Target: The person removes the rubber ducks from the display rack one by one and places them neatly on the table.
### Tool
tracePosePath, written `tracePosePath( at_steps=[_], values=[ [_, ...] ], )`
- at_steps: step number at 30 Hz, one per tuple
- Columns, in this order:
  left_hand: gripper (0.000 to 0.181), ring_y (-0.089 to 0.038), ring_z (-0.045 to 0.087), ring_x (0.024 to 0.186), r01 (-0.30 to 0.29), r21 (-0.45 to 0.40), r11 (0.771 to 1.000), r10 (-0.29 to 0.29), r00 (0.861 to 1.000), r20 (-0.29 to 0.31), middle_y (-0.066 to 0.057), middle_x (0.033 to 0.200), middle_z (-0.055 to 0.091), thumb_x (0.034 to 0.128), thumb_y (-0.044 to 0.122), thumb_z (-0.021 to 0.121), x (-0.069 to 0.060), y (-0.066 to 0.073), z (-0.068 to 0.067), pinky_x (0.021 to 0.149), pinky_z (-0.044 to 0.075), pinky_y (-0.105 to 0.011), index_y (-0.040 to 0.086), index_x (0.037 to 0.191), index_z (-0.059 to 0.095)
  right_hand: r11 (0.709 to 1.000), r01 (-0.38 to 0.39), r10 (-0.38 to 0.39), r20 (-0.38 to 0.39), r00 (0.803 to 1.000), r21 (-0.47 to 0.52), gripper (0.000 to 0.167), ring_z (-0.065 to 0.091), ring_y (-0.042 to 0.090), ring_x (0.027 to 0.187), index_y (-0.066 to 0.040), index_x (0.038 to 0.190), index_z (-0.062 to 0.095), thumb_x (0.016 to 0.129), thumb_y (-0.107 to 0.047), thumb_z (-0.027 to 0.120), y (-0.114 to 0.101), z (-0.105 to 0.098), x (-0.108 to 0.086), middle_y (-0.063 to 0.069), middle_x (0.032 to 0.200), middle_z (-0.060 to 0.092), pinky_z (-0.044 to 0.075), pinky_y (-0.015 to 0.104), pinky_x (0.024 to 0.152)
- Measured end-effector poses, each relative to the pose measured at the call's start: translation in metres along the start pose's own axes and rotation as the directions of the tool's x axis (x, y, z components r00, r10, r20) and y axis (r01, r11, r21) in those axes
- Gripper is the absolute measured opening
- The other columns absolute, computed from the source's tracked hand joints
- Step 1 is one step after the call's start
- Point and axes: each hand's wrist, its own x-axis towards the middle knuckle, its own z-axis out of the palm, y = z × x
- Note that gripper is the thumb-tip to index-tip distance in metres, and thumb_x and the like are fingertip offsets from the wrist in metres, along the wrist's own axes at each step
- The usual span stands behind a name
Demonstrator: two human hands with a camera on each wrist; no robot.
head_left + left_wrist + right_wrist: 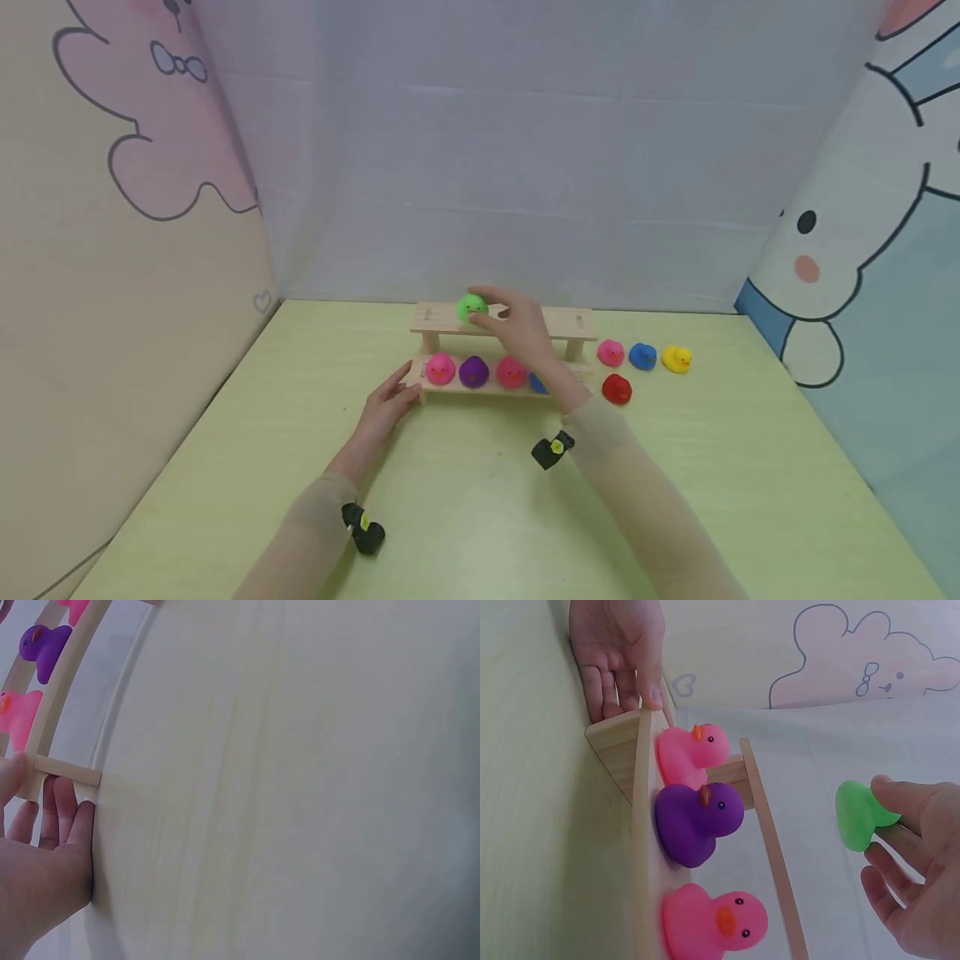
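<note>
My right hand point(522, 327) pinches a green rubber duck point(470, 307) between thumb and fingers at the upper tier of a two-tier wooden rack point(558, 321). In the right wrist view the green duck point(853, 817) hangs apart from the upper board. At the rack's left end, my left hand point(384, 410) grips the lower board, thumb on top and fingers by the end support point(71, 771). Along the lower tier sit a pink duck point(440, 369), a purple duck point(473, 372), another pink duck point(512, 372) and a blue duck point(538, 384), partly hidden by my right wrist.
Right of the rack, on the pale table point(465, 500), lie a pink duck point(611, 352), a blue duck point(642, 357), a yellow duck point(677, 359) and a red duck point(617, 389). A pale curtain point(510, 183) hangs behind; printed panels stand at both sides.
</note>
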Motion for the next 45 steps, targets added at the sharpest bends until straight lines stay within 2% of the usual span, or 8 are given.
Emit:
tracePosePath(
  at_steps=[9, 15, 20, 23, 26, 32, 37, 45],
  values=[
    [0.059, -0.006, 0.062, 0.100, 0.004, 0.004, 1.000, -0.004, 1.000, 0.004, -0.005, 0.116, 0.057, 0.0977, 0.022, 0.063, -0.002, 0.002, 0.000, 0.107, 0.050, -0.029, 0.027, 0.152, 0.040, 0.996, 0.077, -0.079, -0.047, 0.996, -0.039, 0.042, 0.063, 0.022, 0.117, -0.017, 0.132, 0.064, 0.091, -0.022, 0.072, 0.011, -0.028, -0.019, 0.005, 0.128, 0.068, 0.056, 0.041, 0.089],
    [0.060, -0.005, 0.062, 0.099, -0.007, -0.007, 1.000, 0.007, 1.000, 0.011, -0.004, 0.115, 0.056, 0.0983, 0.021, 0.062, -0.006, 0.004, 0.001, 0.114, 0.044, -0.038, 0.026, 0.153, 0.038, 0.998, 0.041, -0.043, -0.053, 0.998, -0.045, 0.042, 0.061, 0.022, 0.118, -0.017, 0.133, 0.063, 0.092, -0.021, 0.071, 0.014, -0.048, -0.037, 0.004, 0.130, 0.067, 0.054, 0.041, 0.091],
    [0.060, -0.007, 0.061, 0.101, -0.006, -0.011, 1.000, 0.006, 1.000, 0.013, -0.004, 0.116, 0.055, 0.0984, 0.022, 0.062, -0.007, 0.005, 0.002, 0.115, 0.043, -0.039, 0.026, 0.153, 0.037, 0.998, 0.033, -0.036, -0.069, 0.997, -0.051, 0.044, 0.060, 0.023, 0.117, -0.016, 0.134, 0.063, 0.091, -0.017, 0.072, 0.019, -0.066, -0.053, 0.007, 0.129, 0.066, 0.055, 0.042, 0.092],
    [0.060, -0.008, 0.061, 0.102, -0.004, -0.002, 1.000, 0.004, 1.000, 0.013, -0.005, 0.117, 0.055, 0.0985, 0.022, 0.062, -0.008, 0.005, 0.002, 0.114, 0.044, -0.038, 0.027, 0.153, 0.038, 0.997, 0.034, -0.039, -0.081, 0.996, -0.064, 0.044, 0.059, 0.022, 0.117, -0.017, 0.134, 0.062, 0.092, -0.019, 0.071, 0.023, -0.076, -0.063, 0.007, 0.130, 0.066, 0.055, 0.039, 0.091],
    [0.060, -0.007, 0.061, 0.102, -0.002, 0.013, 1.000, 0.002, 1.000, 0.013, -0.005, 0.117, 0.054, 0.0985, 0.023, 0.062, -0.008, 0.003, 0.002, 0.113, 0.045, -0.036, 0.027, 0.153, 0.038, 0.997, 0.019, -0.025, -0.089, 0.996, -0.072, 0.044, 0.060, 0.021, 0.115, -0.019, 0.135, 0.062, 0.092, -0.020, 0.071, 0.026, -0.087, -0.071, 0.007, 0.130, 0.066, 0.055, 0.031, 0.089],
    [0.059, -0.007, 0.062, 0.102, 0.003, 0.013, 1.000, -0.004, 1.000, 0.011, -0.005, 0.118, 0.053, 0.0983, 0.023, 0.062, -0.006, 0.003, 0.001, 0.112, 0.046, -0.035, 0.028, 0.153, 0.038, 0.993, -0.067, 0.059, -0.083, 0.995, -0.100, 0.045, 0.065, 0.025, 0.106, -0.023, 0.137, 0.060, 0.093, -0.025, 0.070, 0.034, -0.106, -0.082, 0.008, 0.127, 0.067, 0.051, 0.011, 0.082],
    [0.059, -0.006, 0.061, 0.100, 0.012, 0.007, 1.000, -0.012, 1.000, 0.007, -0.006, 0.118, 0.052, 0.0981, 0.022, 0.062, -0.005, 0.003, 0.003, 0.111, 0.047, -0.034, 0.028, 0.152, 0.039, 0.990, -0.076, 0.066, -0.089, 0.994, -0.119, 0.046, 0.064, 0.026, 0.106, -0.023, 0.138, 0.059, 0.093, -0.025, 0.069, 0.038, -0.120, -0.093, 0.009, 0.127, 0.066, 0.050, 0.009, 0.079],
    [0.060, -0.006, 0.062, 0.100, 0.014, 0.009, 1.000, -0.014, 1.000, 0.006, -0.007, 0.120, 0.053, 0.0975, 0.022, 0.063, -0.006, 0.002, 0.003, 0.112, 0.046, -0.035, 0.027, 0.152, 0.040, 0.979, -0.083, 0.060, -0.126, 0.990, -0.186, 0.045, 0.066, 0.024, 0.096, -0.023, 0.137, 0.060, 0.093, -0.024, 0.069, 0.047, -0.135, -0.105, 0.010, 0.123, 0.068, 0.048, 0.007, 0.078]
  ],
)
